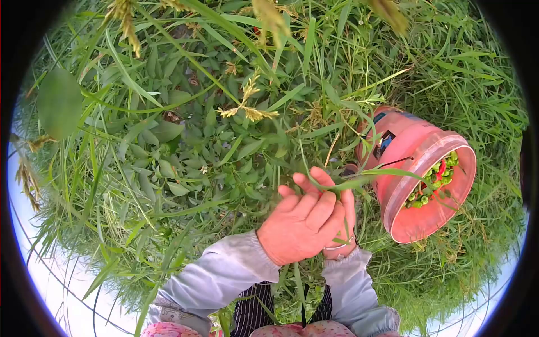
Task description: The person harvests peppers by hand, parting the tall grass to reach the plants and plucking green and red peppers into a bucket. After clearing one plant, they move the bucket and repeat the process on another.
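My left hand [300,224] lies over my right hand [347,216] near the middle of the view, its fingers curled down and pressed together. Underneath, my right hand is cupped, with fingertips showing past the left hand; a band circles its wrist. Whatever lies between the hands is hidden. Long green grass blades [359,182] cross in front of the fingers. To the right of the hands, a pinkish-red bucket [407,168] leans on its side with its mouth facing right and down. Small green and red peppers [441,174] lie inside it.
Dense leafy plants [168,151] and tall grass [460,78] surround the hands on all sides. Seed heads [247,104] hang close to the camera at the top and left. Below are striped dark trousers [252,309].
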A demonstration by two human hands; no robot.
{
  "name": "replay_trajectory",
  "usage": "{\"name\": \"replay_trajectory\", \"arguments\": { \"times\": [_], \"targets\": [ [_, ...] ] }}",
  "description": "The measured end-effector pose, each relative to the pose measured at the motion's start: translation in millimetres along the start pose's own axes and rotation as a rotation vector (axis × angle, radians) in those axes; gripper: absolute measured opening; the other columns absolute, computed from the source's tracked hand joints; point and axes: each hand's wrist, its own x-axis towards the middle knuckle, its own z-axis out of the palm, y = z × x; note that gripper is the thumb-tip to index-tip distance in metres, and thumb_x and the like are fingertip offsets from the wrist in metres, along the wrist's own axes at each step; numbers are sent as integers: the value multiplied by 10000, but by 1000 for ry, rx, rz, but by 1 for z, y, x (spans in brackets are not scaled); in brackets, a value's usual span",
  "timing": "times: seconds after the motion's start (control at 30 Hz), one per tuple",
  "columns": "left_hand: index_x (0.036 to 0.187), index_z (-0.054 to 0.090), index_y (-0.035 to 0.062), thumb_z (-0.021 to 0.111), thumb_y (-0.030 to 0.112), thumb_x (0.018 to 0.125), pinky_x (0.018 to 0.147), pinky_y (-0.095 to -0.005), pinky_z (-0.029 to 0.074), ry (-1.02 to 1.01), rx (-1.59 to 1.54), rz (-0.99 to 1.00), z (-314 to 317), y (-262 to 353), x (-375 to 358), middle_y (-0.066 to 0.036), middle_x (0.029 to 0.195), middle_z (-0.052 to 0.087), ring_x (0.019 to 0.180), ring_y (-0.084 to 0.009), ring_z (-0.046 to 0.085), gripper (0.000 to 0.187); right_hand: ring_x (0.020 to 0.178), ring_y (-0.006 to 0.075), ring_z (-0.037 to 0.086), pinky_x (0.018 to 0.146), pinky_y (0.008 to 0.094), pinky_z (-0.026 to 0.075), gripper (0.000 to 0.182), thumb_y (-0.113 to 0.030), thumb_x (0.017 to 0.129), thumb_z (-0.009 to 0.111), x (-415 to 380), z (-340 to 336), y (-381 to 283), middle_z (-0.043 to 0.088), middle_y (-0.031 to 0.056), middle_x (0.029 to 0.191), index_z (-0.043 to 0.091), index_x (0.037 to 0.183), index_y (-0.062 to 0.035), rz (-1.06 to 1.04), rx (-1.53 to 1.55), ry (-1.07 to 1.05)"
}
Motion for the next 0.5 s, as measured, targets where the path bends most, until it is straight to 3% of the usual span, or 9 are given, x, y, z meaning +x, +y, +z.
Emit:
{"name": "replay_trajectory", "arguments": {
  "times": [0.1,0.2,0.3,0.37,0.4,0.43,0.47,0.5],
  "targets": [
    [895,589,85,612,156,637,647,-342,450,-62,24,9,-1,4,3,-76,934,551,810,-196,568,269,1125,425,449,982,524,339,560,-467,940,257,-2,-3,4,484,212,1234,420,1293,-64,41,170,-62],
    [891,587,85,640,162,647,702,-370,464,-5,-67,36,-9,7,10,-82,960,565,842,-219,578,261,1133,367,466,988,499,350,471,-382,953,314,-3,-15,1,491,196,1225,411,1285,-63,-33,219,100],
    [887,588,83,660,144,661,745,-381,471,99,-145,29,-26,0,15,-82,951,583,855,-236,588,245,1139,331,465,980,477,364,417,-343,948,363,-6,-16,-1,472,202,1250,436,1262,-77,-98,333,0],
    [887,590,69,662,99,679,742,-393,473,199,-184,75,-42,-34,21,-82,897,600,824,-258,596,223,1139,358,447,901,503,422,359,-304,933,421,-3,-22,-3,468,195,1198,458,1237,-118,-49,364,-154],
    [898,590,42,662,81,697,735,-391,474,286,-80,-44,-42,-56,20,-111,906,606,827,-283,593,217,1141,366,442,879,513,434,348,-300,928,432,0,-24,-7,470,188,1174,463,1231,-129,3,393,-275],
    [958,576,21,621,81,754,743,-389,467,244,60,-255,-38,-79,17,-152,933,606,844,-338,580,218,1143,375,436,857,523,446,339,-296,924,442,2,-25,-8,471,181,1149,468,1224,-141,57,422,-398],
    [1028,556,17,595,103,796,761,-394,463,144,145,-385,-32,-106,13,-181,961,601,877,-362,571,252,1094,419,461,712,509,510,342,-309,916,460,-3,-22,-8,469,175,1068,468,1217,-147,41,393,-337],
    [1100,532,23,603,166,803,789,-417,456,24,295,-458,-24,-132,2,-184,996,597,894,-370,568,336,1066,425,478,673,493,519,348,-313,910,469,-1,-22,-9,470,180,1060,469,1215,-146,53,378,-461]
  ]
}}
